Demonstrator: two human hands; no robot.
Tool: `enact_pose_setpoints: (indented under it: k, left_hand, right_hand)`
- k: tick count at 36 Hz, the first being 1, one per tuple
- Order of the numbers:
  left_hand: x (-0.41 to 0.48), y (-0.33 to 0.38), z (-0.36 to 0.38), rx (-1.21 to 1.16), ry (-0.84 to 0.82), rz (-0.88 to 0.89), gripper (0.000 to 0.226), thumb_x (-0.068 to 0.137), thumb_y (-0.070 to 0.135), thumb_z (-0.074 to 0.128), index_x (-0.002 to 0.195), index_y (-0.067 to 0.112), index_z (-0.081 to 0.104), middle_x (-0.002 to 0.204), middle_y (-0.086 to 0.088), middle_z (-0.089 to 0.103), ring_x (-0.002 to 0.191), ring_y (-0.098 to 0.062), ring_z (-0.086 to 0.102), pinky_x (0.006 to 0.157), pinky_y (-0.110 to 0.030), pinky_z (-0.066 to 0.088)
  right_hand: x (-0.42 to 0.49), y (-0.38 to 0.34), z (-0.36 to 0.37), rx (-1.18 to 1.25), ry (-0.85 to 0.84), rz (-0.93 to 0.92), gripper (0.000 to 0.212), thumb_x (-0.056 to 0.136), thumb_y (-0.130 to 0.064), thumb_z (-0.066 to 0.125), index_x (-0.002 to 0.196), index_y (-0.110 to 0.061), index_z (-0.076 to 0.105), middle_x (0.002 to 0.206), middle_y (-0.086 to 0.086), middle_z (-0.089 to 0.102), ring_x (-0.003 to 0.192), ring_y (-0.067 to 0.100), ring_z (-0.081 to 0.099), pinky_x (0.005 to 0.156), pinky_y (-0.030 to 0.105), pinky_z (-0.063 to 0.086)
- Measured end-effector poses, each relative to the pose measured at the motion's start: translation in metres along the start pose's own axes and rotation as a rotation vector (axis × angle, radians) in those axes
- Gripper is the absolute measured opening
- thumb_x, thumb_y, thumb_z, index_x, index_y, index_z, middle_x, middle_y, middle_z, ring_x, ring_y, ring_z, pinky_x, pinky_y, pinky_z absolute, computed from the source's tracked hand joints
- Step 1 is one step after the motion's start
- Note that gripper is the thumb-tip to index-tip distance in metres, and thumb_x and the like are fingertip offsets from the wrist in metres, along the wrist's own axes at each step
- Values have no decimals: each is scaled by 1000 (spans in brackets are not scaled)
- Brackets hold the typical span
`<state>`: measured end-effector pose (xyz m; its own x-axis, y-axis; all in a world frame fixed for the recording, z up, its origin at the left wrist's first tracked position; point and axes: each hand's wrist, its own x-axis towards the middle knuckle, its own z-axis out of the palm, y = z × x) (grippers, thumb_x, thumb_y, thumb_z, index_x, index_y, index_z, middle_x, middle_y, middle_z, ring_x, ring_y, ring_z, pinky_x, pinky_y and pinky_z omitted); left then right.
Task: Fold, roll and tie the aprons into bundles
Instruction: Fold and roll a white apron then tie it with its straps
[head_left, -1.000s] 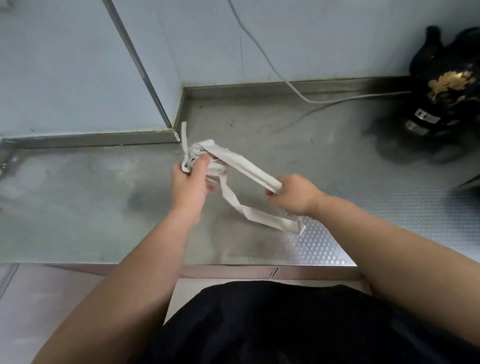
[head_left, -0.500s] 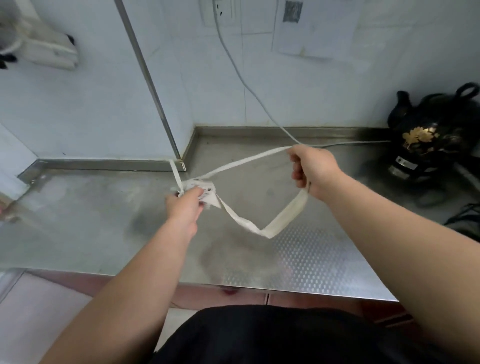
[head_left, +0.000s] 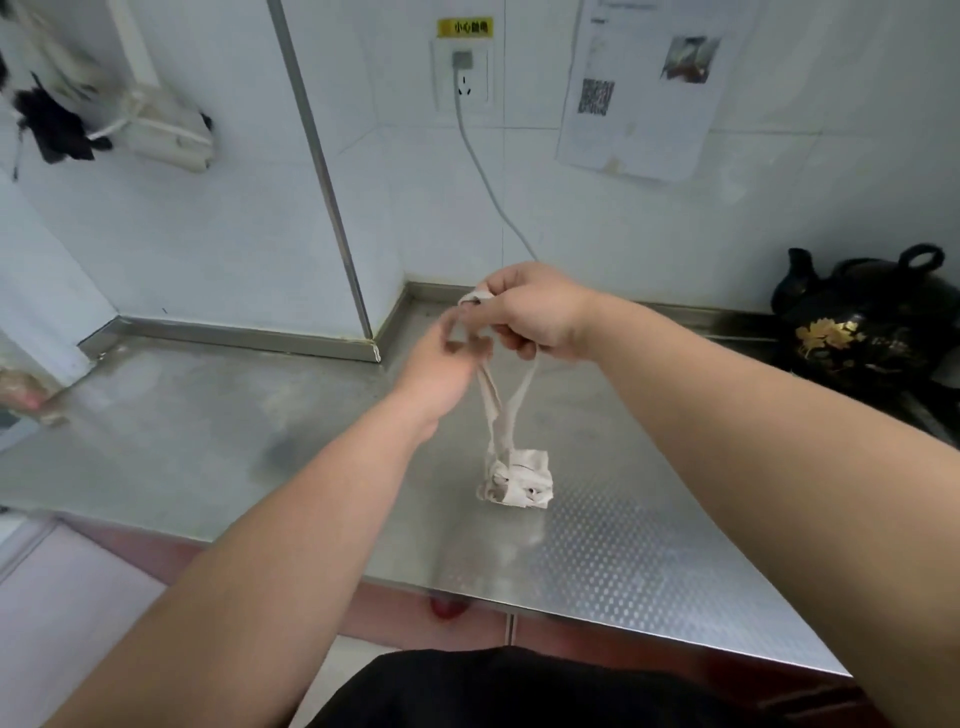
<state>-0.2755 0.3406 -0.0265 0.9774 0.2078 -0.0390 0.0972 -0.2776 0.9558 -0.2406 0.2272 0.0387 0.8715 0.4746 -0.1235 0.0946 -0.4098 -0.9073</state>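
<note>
We see the apron bundle (head_left: 516, 480), a small, lumpy pale-beige roll, tightly bound. Its two straps (head_left: 496, 402) rise steeply from it, close together, and it hangs low over the steel counter (head_left: 208, 431).

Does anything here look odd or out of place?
The bundle hangs from its straps, gripped by the right hand, lumpy and unevenly wrapped. The wall notice has a stained lower edge.
</note>
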Motion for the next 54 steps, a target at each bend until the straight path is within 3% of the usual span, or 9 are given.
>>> enact_pose_setpoints:
  k: [1,4,9,16,27,33,38,43,54]
  left_hand:
    - [-1,8,0,-6,22,17,11,94,19,54,103,20,62,82,2,64,79,-14,58,72,-25,41]
    - [3,19,-2,-142,120,-32,24,96,16,46,76,21,58,67,1,56,67,-15,60,62,-23,39]
    - [10,40,-4,-454,204,-94,24,96,5,40,77,14,52,69,-2,52,61,-15,57,64,-27,46]
    - [14,67,-21,-453,318,-43,24,94,3,40,74,14,49,59,-1,35,51,-12,36,59,-26,43]
    - [20,108,-121,-497,223,127,19,90,6,52,74,17,51,47,8,36,39,-6,34,50,-22,45]
    - [24,120,-191,-539,361,238,23,92,8,49,72,20,45,41,12,29,35,-4,27,46,-20,35]
    - [30,118,-242,-643,372,211,17,95,11,44,79,18,45,37,12,30,34,-4,28,51,-23,45]
    - [34,125,-311,-686,342,231,20,93,11,43,74,17,45,41,10,25,36,-6,24,45,-21,40]
    - [45,140,-405,-456,230,348,28,95,26,54,69,17,48,44,10,22,36,-5,18,37,-16,21]
  right_hand:
    - [-2,0,-4,-15,9,4,21,79,-5,64,63,-12,52,43,1,41,39,14,34,36,18,23]
    - [-5,3,-18,-32,112,22,19,76,-3,62,62,-13,53,49,4,38,42,17,33,38,19,23]
    - [-11,5,-43,47,336,42,9,79,-7,63,73,-9,57,56,6,43,50,18,40,45,21,29]
    - [-12,-8,-50,335,462,40,19,88,-6,53,71,-15,53,62,2,39,55,17,38,54,28,39]
    - [13,-95,-16,234,419,-118,6,90,-16,48,85,-13,51,59,2,32,50,16,28,47,25,20]
    - [33,-145,7,-7,559,-219,24,86,-17,59,65,-14,47,59,1,43,55,15,41,53,25,35]
    - [57,-176,45,777,305,-112,24,96,-17,40,74,-11,47,57,2,35,52,18,39,60,31,49]
    - [78,-215,88,637,308,-112,31,93,-23,39,63,-18,39,48,-3,26,45,14,27,42,20,18]
    - [114,-287,125,567,240,-171,30,86,-21,41,59,-21,29,44,-6,20,42,13,15,41,19,11]
